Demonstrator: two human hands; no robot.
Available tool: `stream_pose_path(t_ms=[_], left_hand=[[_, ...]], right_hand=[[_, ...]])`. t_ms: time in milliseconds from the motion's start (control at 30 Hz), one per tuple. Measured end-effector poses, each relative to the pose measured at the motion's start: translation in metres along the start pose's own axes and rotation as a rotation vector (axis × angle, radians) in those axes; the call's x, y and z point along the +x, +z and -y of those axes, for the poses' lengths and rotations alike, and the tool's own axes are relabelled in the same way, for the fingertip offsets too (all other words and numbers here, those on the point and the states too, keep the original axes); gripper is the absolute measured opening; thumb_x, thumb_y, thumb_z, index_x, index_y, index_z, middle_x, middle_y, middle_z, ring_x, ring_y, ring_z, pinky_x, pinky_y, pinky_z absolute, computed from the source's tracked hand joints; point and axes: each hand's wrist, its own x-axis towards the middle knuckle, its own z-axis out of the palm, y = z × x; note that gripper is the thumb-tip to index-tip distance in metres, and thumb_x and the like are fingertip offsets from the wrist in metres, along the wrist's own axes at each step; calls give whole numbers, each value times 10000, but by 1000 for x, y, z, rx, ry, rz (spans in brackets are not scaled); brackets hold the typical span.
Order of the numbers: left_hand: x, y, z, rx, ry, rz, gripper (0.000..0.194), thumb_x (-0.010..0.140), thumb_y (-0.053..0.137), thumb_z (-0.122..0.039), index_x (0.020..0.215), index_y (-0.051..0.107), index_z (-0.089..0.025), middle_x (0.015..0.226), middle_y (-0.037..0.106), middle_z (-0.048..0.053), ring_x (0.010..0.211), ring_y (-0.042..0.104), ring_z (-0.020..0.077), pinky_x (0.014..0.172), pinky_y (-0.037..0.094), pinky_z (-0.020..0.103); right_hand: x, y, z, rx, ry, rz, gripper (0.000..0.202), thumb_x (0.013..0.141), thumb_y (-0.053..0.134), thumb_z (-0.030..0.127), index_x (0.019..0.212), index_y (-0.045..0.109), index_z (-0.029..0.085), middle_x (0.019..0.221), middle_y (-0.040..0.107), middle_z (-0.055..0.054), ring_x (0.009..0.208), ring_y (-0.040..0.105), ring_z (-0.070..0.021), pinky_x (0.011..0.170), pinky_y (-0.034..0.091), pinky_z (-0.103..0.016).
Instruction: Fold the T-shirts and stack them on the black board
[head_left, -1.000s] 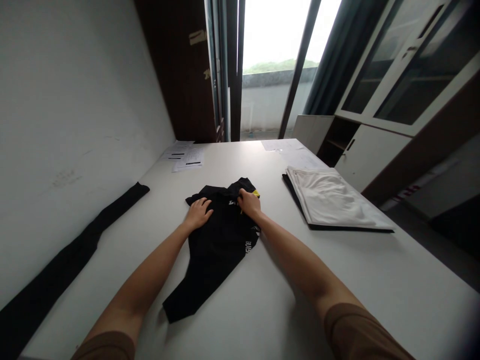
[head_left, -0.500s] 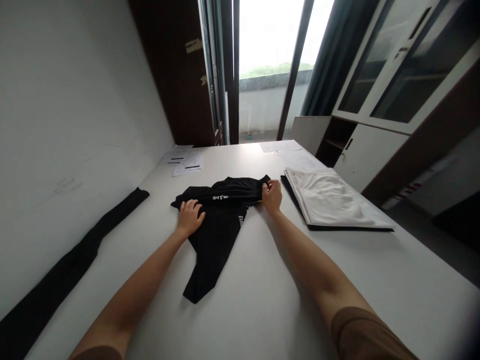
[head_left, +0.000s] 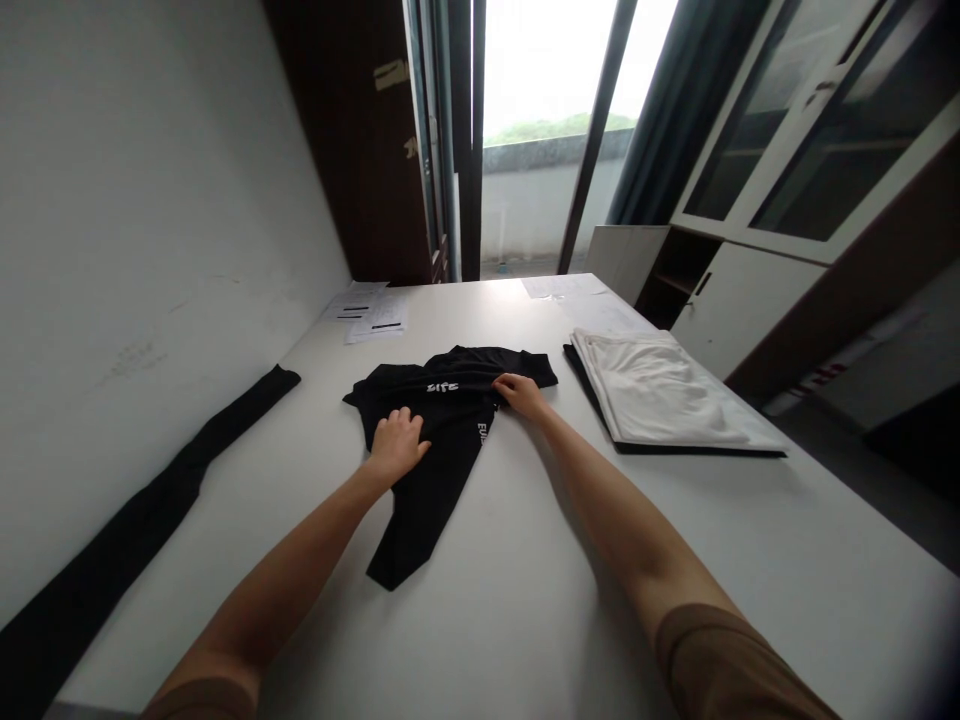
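Observation:
A black garment (head_left: 431, 470) with white lettering lies partly folded on the white table, one long narrow part pointing toward me. My left hand (head_left: 400, 446) rests on its middle, palm down, fingers extended over the cloth. At the right side of the folded part, just right of the white print, my right hand (head_left: 519, 393) pinches the fabric between thumb and fingers. Beyond that hand, a short black flap of the garment extends to the right. Whether it is a top or trousers cannot be made out.
To the right lies a folded stack of white cloth (head_left: 660, 390) over black cloth. A long black strip of fabric (head_left: 180, 480) runs along the wall side. Printed papers (head_left: 371, 318) lie at the far left, and more sheets (head_left: 570, 295) at the far edge.
My right hand has let go of the garment's right end and moved left to the fabric near the print. My left hand has slid right and slightly nearer over the cloth.

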Motion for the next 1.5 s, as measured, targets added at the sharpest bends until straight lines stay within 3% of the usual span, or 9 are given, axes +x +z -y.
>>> stream_pose_path(t_ms=[133, 267, 400, 600, 833, 1000, 1133, 1367, 1500], left_hand=[[-2, -4, -1, -97, 148, 105, 127, 972, 558, -282, 987, 654, -199, 1102, 636, 109, 1050, 605, 264, 871, 474, 369], [-39, -35, -48, -612, 482, 276, 210, 1026, 482, -344, 1085, 635, -213, 1033, 685, 44, 919, 650, 193, 842, 502, 310], [-70, -63, -86, -966, 884, 482, 310, 1024, 504, -279, 1325, 577, -260, 1283, 667, 45, 1134, 643, 178, 972, 489, 285], [-77, -39, -38, -592, 506, 245, 196, 1001, 509, -285, 1122, 654, -233, 1097, 666, 52, 1005, 632, 201, 893, 493, 331], [-130, -23, -5, -289, 527, 303, 437, 853, 745, -461, 1201, 587, -251, 1139, 605, 62, 980, 585, 237, 828, 454, 349], [-141, -13, -15, -150, 697, 303, 27, 974, 609, -249, 972, 590, -229, 1017, 623, 36, 915, 596, 194, 817, 416, 331], [-145, -25, 0, -249, 743, 411, 63, 956, 623, -209, 911, 583, -229, 955, 647, 19, 896, 614, 185, 811, 415, 310], [-144, -43, 55, -673, 690, 917, 26, 899, 652, -209, 896, 659, -234, 844, 661, -27, 758, 598, 137, 671, 430, 233], [-98, -41, 72, -733, 485, 704, 194, 979, 538, -362, 976, 666, -217, 932, 656, 12, 800, 592, 154, 715, 463, 248]], right_hand=[[5, -4, -4, 55, 56, 69, 218, 916, 593, 349, 987, 760, 229, 881, 753, -23, 806, 660, -189, 761, 480, -280], [10, -16, -7, 216, 68, 241, 253, 921, 591, 364, 1020, 746, 191, 887, 742, -43, 826, 656, -184, 765, 493, -271], [8, -35, -11, 324, 92, 366, 294, 924, 600, 374, 1095, 725, 170, 957, 740, -69, 874, 660, -187, 777, 504, -268], [-3, -41, -9, 85, 84, 243, 338, 945, 592, 420, 1169, 713, 197, 1012, 716, -75, 897, 651, -199, 820, 510, -298], [-14, 3, 25, -495, -26, 116, 525, 909, 622, 593, 1346, 635, 303, 1335, 576, -135, 1262, 472, -361, 1013, 401, -505], [-16, 7, 27, -517, -24, 150, 504, 950, 582, 535, 1398, 590, 303, 1422, 543, -122, 1293, 454, -346, 1050, 357, -504], [-16, -1, 16, -482, 11, 110, 492, 961, 575, 505, 1394, 593, 274, 1403, 565, -124, 1291, 475, -327, 1049, 371, -453], [-12, -18, -4, -481, 124, 63, 423, 963, 574, 481, 1313, 647, 253, 1383, 575, -131, 1270, 502, -331, 1054, 384, -501], [-7, -22, 6, -473, 271, 89, 468, 948, 562, 540, 1303, 652, 248, 1367, 559, -183, 1254, 508, -389, 1006, 412, -601]])
